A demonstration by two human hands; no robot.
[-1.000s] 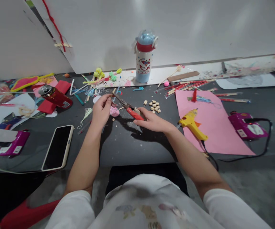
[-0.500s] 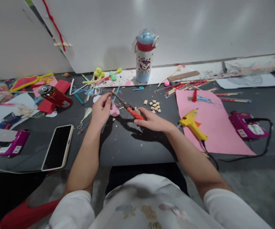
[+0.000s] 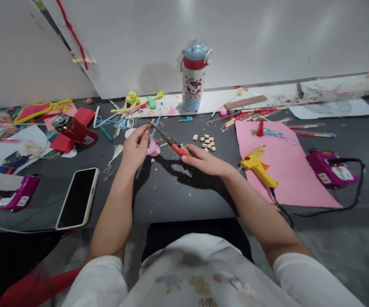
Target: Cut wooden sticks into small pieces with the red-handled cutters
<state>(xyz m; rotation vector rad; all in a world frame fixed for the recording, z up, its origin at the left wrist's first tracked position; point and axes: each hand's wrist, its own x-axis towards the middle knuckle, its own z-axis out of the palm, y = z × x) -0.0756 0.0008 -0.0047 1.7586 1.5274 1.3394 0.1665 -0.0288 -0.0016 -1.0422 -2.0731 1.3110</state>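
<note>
My right hand (image 3: 203,159) is wrapped round the red handles of a pair of long-nosed pliers (image 3: 178,149). The jaws point up and to the left, and their tips reach the fingers of my left hand (image 3: 136,146). Those fingers are pinched at the jaw tips; what they hold there is too small to make out. Several short pale wooden pieces (image 3: 207,140) lie in a cluster just beyond my right hand. Under the jaws a pink rounded piece (image 3: 154,148) rests on the dark table (image 3: 184,200), with small crumbs near it.
A water bottle (image 3: 192,81) stands at the back. On the right, a yellow glue gun (image 3: 259,166) lies on pink paper (image 3: 293,170), beside a purple power socket (image 3: 331,168) with a cable. At left are a phone (image 3: 77,198) and a tilted red can (image 3: 76,129).
The pliers' handles and my right hand have shifted very slightly. My left hand stays almost in place at the jaw tips.
</note>
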